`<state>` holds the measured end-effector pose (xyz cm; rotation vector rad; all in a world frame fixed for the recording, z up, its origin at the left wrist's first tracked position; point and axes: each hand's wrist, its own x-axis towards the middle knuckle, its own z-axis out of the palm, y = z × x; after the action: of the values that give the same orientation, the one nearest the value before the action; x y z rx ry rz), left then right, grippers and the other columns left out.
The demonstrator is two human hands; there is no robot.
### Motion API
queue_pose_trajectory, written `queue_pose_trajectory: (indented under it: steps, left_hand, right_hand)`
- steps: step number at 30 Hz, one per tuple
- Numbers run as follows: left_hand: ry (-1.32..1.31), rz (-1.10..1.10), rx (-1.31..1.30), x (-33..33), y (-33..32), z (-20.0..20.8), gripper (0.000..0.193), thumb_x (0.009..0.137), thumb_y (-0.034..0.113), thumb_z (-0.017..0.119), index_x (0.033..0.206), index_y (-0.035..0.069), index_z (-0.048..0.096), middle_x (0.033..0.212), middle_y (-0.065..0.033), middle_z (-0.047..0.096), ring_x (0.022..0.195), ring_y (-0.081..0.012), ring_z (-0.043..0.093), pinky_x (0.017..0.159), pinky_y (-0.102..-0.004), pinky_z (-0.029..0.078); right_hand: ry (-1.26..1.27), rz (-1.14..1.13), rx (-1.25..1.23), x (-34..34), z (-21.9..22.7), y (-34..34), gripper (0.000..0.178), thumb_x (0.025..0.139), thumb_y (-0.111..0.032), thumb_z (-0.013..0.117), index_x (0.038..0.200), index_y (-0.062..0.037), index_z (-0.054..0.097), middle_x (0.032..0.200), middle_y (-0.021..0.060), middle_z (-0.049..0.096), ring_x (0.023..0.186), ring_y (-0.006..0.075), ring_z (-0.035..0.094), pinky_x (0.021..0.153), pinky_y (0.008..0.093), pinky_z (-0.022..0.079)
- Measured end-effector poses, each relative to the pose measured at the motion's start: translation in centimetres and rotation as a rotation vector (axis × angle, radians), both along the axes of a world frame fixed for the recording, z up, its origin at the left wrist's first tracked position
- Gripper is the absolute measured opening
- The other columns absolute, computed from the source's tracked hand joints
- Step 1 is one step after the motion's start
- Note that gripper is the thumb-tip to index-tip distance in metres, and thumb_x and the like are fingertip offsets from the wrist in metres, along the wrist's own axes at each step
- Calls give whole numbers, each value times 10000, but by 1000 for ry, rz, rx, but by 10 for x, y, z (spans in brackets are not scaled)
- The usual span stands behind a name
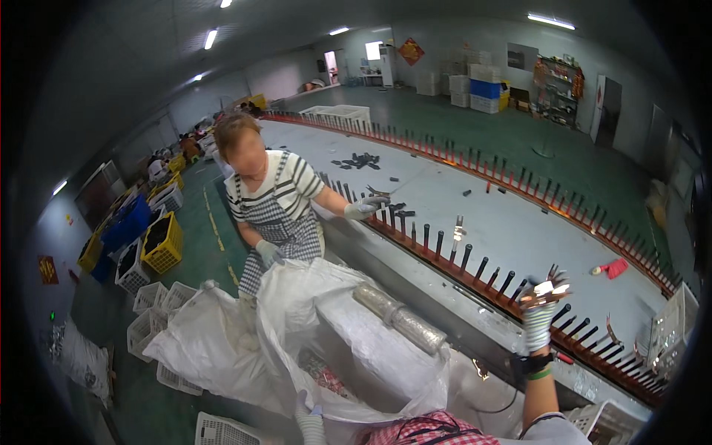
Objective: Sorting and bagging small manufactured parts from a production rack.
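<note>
My left hand, in a striped glove, is at the lower edge with its fingers closed on the rim of a large white woven sack. The sack's mouth gapes, and small red and silvery pieces show inside. My right arm reaches over the near rail, where upright black-handled pieces stand in a row. In my right hand, also in a striped glove, is a cluster of shiny metal pieces; glare hides their exact kind. A clear plastic-wrapped roll lies across the sack.
Across the sack stands a co-worker in a checked apron, one gloved hand at the rail, the other by the sack. Loose black pieces and a red item lie on the long grey table. White crates stand left; another is right.
</note>
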<state>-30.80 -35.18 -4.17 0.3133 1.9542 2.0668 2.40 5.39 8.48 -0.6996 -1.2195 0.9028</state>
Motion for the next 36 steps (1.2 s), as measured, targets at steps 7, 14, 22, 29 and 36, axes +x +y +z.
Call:
queue_pose_trajectory:
  steps: [7, 14, 22, 29, 36]
  left_hand:
    - [3, 66, -63, 10, -4, 6, 576, 634, -99, 495, 1186, 55, 445, 1078, -142, 480, 869, -209, 495, 747, -270, 430]
    - [-52, 16, -114, 16, 1, 32, 572, 666, -146, 406, 1219, -1, 373, 1130, -161, 440, 1002, -233, 448, 875, -283, 365]
    - [-12, -85, -228, -19, -8, -25, 605, 647, -128, 459, 1235, -49, 341, 1248, -134, 391, 1149, -234, 361, 988, -301, 239]
    - [-37, -129, -193, -1, 23, -1, 596, 668, -92, 488, 1245, -35, 352, 1254, -132, 390, 1134, -224, 376, 980, -295, 251]
    - [122, -223, -336, -20, -1, -28, 612, 694, -42, 512, 1270, -31, 306, 1282, -118, 364, 1173, -222, 342, 1002, -315, 229]
  right_hand:
    - [-735, 443, 154, -187, -6, -85, 289, 840, -225, 507, 1060, -37, 491, 833, 62, 577, 733, 216, 570, 640, 339, 478]
    - [-1109, 1119, 332, -172, -97, -124, 341, 778, -230, 536, 1062, -40, 542, 1064, 175, 543, 1005, 305, 503, 875, 352, 388]
    - [-1062, 441, -359, -25, -145, -56, 291, 796, -284, 498, 912, -32, 587, 856, 190, 595, 811, 335, 565, 726, 361, 445]
    - [-1273, 293, -863, 100, -244, -95, 337, 774, -303, 495, 969, -45, 589, 934, 188, 593, 905, 333, 552, 800, 378, 422]
    - [-1263, 248, -822, 109, -300, -140, 301, 769, -284, 504, 969, -78, 595, 1003, 166, 577, 958, 308, 532, 841, 374, 403]
